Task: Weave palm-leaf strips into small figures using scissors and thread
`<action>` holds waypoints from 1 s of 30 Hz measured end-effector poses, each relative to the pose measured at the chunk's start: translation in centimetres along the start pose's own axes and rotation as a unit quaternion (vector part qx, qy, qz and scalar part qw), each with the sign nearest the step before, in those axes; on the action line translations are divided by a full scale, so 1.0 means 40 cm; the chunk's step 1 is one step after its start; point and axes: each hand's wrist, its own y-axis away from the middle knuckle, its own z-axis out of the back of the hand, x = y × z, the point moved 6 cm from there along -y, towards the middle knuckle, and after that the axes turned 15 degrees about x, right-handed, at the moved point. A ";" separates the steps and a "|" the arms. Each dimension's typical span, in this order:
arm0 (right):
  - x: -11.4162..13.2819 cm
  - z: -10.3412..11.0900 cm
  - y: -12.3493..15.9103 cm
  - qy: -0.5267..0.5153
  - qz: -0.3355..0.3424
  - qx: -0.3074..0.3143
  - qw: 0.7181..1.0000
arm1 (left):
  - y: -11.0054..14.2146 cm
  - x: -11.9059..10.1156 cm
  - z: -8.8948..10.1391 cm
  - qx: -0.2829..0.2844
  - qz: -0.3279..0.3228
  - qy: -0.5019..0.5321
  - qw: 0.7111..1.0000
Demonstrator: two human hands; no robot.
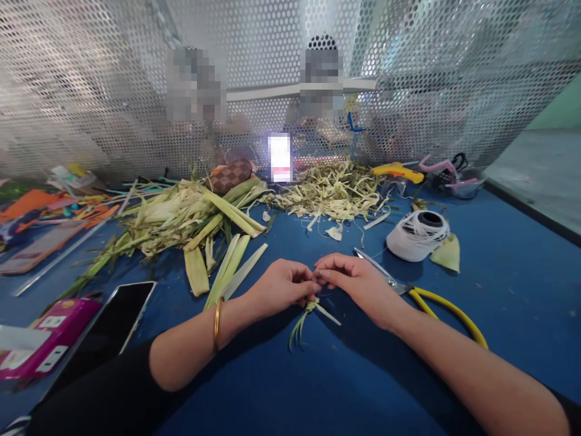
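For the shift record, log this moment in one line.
left hand: holding small green bundle | right hand: close to left | scissors: beside right hand

A small sprig of green leaf [310, 307] is held at the fingertips of the left hand [285, 283], and beside them the fingertips of the right hand [351, 278] are held together above a blue table [254, 387]. With the hands taken as the dial's centre, yellow-handled scissors [402, 287] are seen lying open at three o'clock, partly hidden by the right forearm, and a spool of white thread [411, 240] at two. Shredded leaf [336, 194] is heaped at twelve, longer leaves [166, 212] are piled at ten, and a black phone [109, 318] is laid just below nine, beside a purple packet [66, 333].
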 end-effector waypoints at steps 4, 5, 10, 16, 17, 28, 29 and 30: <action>-0.001 0.027 0.009 0.142 0.005 -0.014 0.990 | 0.003 0.000 0.004 -0.009 0.006 0.045 0.999; 0.000 0.027 0.010 0.182 0.008 -0.004 0.983 | 0.003 0.001 0.006 -0.008 0.009 0.055 0.998; 0.005 0.002 0.012 0.301 0.009 0.031 0.953 | 0.000 0.005 0.015 -0.001 -0.003 0.061 0.998; 0.011 0.004 0.012 0.317 0.008 0.015 0.948 | 0.000 0.005 0.015 -0.013 -0.009 0.036 0.999; 0.011 0.007 0.012 0.316 0.005 0.010 0.949 | 0.000 0.005 0.015 -0.015 -0.009 0.033 0.999; -0.003 -0.003 0.002 0.271 0.002 0.022 0.962 | 0.000 0.002 0.014 -0.001 -0.036 0.045 0.998; -0.003 0.000 0.003 0.272 -0.001 0.016 0.962 | 0.000 0.003 0.015 -0.006 -0.033 0.046 0.998; -0.003 0.003 0.003 0.274 -0.003 0.011 0.962 | 0.000 0.004 0.015 -0.010 -0.029 0.047 0.998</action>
